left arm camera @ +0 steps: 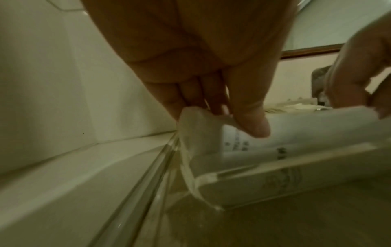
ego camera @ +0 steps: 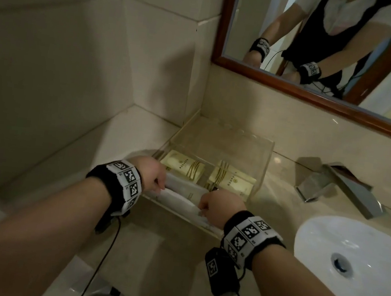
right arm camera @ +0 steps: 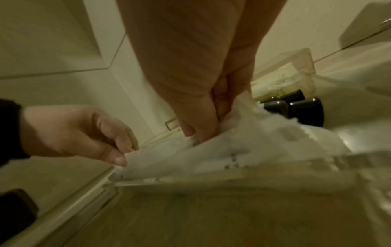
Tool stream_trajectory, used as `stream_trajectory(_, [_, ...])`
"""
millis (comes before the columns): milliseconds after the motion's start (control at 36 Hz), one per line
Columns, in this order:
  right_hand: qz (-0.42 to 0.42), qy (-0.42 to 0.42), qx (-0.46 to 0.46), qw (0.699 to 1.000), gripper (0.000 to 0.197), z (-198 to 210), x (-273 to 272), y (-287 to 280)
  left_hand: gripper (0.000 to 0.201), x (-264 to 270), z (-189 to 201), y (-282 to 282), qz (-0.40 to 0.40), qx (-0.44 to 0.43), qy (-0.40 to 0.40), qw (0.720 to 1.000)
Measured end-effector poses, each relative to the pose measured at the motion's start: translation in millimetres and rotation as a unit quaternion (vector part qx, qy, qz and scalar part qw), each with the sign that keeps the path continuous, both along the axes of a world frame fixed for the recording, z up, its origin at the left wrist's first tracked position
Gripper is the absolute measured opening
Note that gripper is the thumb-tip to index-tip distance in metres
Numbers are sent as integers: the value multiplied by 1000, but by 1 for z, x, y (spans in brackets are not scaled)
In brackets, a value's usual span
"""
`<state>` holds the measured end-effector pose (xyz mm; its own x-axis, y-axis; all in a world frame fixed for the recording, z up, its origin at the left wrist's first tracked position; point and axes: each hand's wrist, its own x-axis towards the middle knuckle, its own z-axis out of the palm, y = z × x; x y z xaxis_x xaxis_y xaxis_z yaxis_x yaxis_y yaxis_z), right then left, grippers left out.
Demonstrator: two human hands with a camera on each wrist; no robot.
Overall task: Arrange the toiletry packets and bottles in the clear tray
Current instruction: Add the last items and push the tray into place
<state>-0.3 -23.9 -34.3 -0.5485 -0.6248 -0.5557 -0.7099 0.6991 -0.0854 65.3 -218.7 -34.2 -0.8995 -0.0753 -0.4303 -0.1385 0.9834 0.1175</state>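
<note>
A clear tray (ego camera: 225, 137) stands on the counter in the corner. Two cream packets with gold stripes (ego camera: 184, 166) (ego camera: 232, 180) lie side by side inside it. Along the tray's front edge lies a long white packet (ego camera: 180, 195). My left hand (ego camera: 160, 188) pinches its left end between thumb and fingers (left arm camera: 253, 123). My right hand (ego camera: 202, 209) pinches its right end. The right wrist view shows the white packet (right arm camera: 232, 150) crumpled between both hands, with two black bottle caps (right arm camera: 304, 108) behind it in the tray.
A white sink basin (ego camera: 353, 263) lies to the right, with a chrome faucet (ego camera: 340, 189) behind it. A wood-framed mirror (ego camera: 326, 53) hangs above. Tiled walls close the corner at the left and back. Beige counter (ego camera: 163, 255) runs in front of the tray.
</note>
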Motion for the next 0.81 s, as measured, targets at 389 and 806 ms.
stream_trajectory(389, [-42, -4, -25, 999, 35, -6, 5, 7, 33, -20, 21, 23, -27, -86, -135, 987])
stream_trajectory(806, [-145, 95, -152, 973, 46, -27, -31, 69, 56, -81, 4, 97, -8, 55, -11, 998])
